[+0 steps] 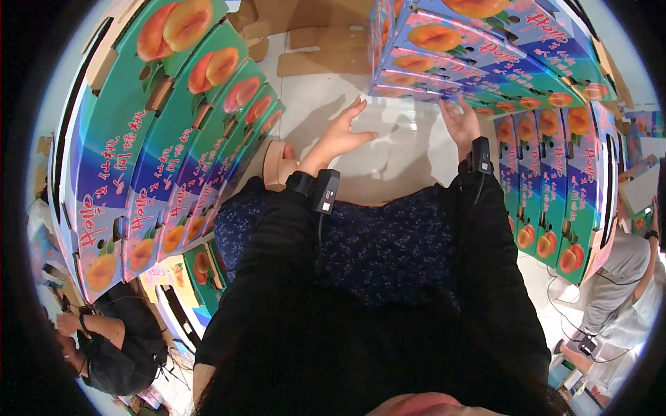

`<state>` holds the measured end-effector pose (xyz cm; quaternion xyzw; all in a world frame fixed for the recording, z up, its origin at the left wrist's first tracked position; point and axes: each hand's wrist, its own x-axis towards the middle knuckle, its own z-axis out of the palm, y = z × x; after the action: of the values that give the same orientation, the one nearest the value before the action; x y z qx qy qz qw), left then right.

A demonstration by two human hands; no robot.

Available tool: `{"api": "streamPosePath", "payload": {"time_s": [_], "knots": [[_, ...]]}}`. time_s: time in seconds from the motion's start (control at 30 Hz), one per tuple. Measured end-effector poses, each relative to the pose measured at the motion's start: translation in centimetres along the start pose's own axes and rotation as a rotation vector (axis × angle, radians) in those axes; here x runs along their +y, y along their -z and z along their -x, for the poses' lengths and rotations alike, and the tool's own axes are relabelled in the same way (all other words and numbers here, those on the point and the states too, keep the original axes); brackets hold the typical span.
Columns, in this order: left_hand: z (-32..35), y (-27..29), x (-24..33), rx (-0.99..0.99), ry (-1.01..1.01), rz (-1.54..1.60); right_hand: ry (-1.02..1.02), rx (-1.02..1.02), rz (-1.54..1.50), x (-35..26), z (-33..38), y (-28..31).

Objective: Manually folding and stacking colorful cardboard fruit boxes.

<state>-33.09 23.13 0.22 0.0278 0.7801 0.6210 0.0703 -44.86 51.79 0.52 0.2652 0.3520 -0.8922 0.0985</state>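
My left hand [341, 139] is over the pale floor with its thumb and fingers spread, holding nothing. My right hand [460, 126] is open too, its fingers stretched toward the lower edge of a stack of peach-printed cardboard boxes [444, 64] at the far right. Its fingertips are at that edge; whether they touch it I cannot tell. Beside my left wrist stands a brown roll, apparently of tape [272, 165], partly hidden by my forearm. Each wrist wears a small black device on a band.
A tall stack of green, blue and pink fruit boxes [139, 152] rises on the left. Another box stack [555, 180] stands close on the right. Flat brown cardboard pieces [322, 52] lie on the far floor. Other people [128, 347] sit behind at both sides, with loose cables [555, 305] at right.
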Motion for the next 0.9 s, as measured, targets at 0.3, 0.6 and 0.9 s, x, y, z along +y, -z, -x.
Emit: {"api": "streamPosePath", "payload": {"time_s": [0.3, 0.6, 0.9], "knots": [[-0.7, -0.7, -0.4, -0.072, -0.034, -0.108, -0.014, 0.01, 0.474, -5.2, -4.9, 9.6], [0.4, 0.2, 1.5, -0.065, 0.162, 0.01, 0.399, -0.039, 0.537, -11.3, -20.2, 25.4], [-7.5, -3.8, 3.3, -0.018, 0.243, 0.171, 0.895, 0.292, 0.593, -11.1, -19.9, 21.0]]}}
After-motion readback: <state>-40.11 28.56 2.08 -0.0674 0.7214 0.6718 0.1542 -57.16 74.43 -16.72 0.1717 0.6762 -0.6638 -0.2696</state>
